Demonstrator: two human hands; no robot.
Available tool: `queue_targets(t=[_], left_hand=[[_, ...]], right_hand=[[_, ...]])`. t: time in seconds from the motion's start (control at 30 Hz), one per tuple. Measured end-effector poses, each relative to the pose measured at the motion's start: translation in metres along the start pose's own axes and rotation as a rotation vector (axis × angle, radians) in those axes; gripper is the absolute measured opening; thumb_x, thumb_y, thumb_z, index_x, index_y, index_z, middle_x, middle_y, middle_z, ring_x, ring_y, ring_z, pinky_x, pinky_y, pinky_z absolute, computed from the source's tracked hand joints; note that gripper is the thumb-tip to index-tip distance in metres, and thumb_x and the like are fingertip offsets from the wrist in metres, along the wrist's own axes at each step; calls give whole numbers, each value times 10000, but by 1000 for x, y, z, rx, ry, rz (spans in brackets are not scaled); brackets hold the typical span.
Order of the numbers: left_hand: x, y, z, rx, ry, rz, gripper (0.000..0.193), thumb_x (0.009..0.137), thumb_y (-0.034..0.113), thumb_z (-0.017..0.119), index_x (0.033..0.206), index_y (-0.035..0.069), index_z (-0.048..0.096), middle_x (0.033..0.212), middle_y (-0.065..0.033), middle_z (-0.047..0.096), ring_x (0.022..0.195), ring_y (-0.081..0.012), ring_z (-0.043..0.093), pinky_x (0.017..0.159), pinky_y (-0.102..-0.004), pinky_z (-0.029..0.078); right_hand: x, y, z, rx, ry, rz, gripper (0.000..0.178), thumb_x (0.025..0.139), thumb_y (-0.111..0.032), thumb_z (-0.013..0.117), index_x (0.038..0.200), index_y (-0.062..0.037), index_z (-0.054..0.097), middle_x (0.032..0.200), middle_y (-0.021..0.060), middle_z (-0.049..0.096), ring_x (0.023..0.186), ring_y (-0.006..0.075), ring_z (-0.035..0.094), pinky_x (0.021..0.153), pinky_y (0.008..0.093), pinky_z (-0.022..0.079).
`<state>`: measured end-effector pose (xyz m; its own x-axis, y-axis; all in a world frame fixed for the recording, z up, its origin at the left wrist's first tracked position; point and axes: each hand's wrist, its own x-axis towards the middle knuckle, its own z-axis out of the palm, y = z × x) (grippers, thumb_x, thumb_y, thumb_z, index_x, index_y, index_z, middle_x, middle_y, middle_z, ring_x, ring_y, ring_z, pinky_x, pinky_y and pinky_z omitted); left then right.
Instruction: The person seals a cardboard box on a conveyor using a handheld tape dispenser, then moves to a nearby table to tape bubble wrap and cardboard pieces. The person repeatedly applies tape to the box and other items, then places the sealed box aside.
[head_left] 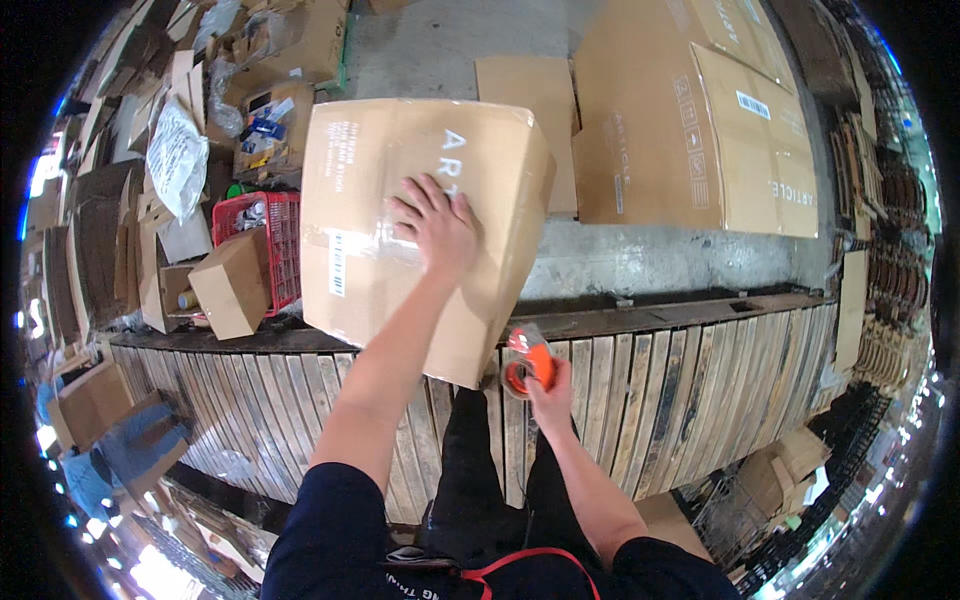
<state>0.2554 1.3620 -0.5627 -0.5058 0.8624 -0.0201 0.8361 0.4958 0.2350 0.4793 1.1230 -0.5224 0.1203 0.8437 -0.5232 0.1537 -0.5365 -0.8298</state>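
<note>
Cardboard crowds round: a red plastic crate (268, 240) and small carton (232, 283) beside the big taped box (400, 190) on the slatted bench (650, 390). Left hand (435, 225) lies flat, fingers spread, on it; right hand (545, 390) clamps an orange tape dispenser (528, 362).

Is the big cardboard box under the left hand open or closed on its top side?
Closed. The cardboard box shows flat flaps with clear tape along the seam, and the left hand presses flat on them.
</note>
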Motion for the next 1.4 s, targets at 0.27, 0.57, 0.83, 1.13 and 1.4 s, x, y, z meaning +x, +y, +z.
queue_targets(t=[0.27,0.57,0.83,1.13,1.4], left_hand=[[-107,41,-22,-40,-240,83,866,1048,531,443,1633,-17,116,1685,-326,7,1485,-665,-15,1168,-752,177],[-255,16,-71,112,-649,74,1141,890,534,677,1651,22,-1,1689,-311,-106,1505,-637,-31,1188,-694,238],[-265,27,-94,-133,-844,83,1037,891,457,688,1672,157,75,1744,-128,-21,1574,-447,123,1201,-589,339],[-264,-50,-54,-460,-739,115,624,984,240,570,1573,152,386,1669,-169,317,1477,-340,415,1163,-429,414],[-148,-347,-52,-786,12,-583,523,1067,410,535,1417,21,551,1447,-162,582,1289,-278,557,1061,-392,434]], right_hand=[[-38,19,-101,290,246,203,333,904,9,655,1195,-24,498,1121,90,658,995,152,663,898,291,538],[-77,22,-179,257,178,169,366,969,-82,677,1247,13,460,1182,141,636,948,229,711,789,333,592],[-35,16,-234,155,98,39,318,895,-74,684,1162,-21,520,1051,85,661,937,162,675,789,306,547],[26,-25,-115,329,34,-137,268,954,-151,631,1172,-32,531,1086,63,570,1048,156,532,964,312,419],[64,23,-16,830,141,-215,575,956,-179,538,1497,-23,424,1393,134,581,1329,251,544,1144,419,411]])
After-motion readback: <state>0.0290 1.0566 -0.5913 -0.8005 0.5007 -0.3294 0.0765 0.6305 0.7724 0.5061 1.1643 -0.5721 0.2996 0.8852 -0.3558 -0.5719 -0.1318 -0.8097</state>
